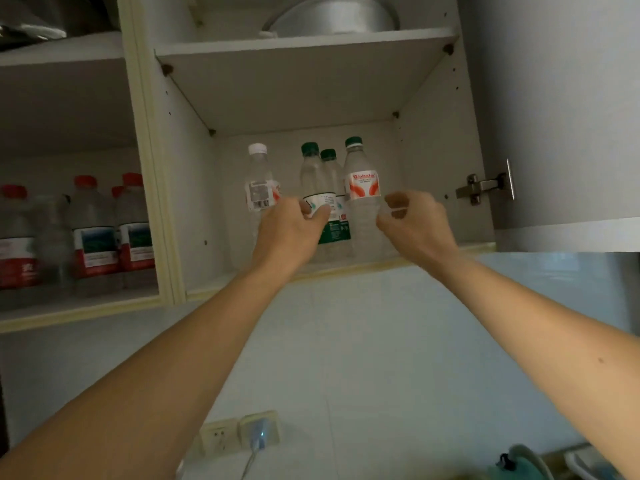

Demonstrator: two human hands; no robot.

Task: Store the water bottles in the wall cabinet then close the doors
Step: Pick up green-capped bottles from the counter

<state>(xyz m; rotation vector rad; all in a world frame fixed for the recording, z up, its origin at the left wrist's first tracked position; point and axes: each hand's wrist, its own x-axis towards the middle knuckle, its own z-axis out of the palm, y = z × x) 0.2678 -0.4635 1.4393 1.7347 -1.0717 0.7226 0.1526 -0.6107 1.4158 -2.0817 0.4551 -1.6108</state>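
Clear plastic water bottles (362, 202), green- and white-capped, stand upright in the wall cabinet (446, 140); both hands' fingers (320, 213) loosely curled, grasping nothing.

Right bay of the cabinet (194, 161) is open at the front, door (554, 109) swung out to the right, so you can reach straight in. Four bottles (327, 188) are bunched mid-shelf, with bare floor left of the white-capped one (258, 178) and right of the red-label one (362, 188) (that side's narrower). Loads of headroom up to the shelf (304, 81) above the caps. Both hands sit right at the front edge, left hand (291, 230) up against the bottles, right hand (412, 223) beside the red-label one. Left bay is packed with red-capped bottles (95, 230).
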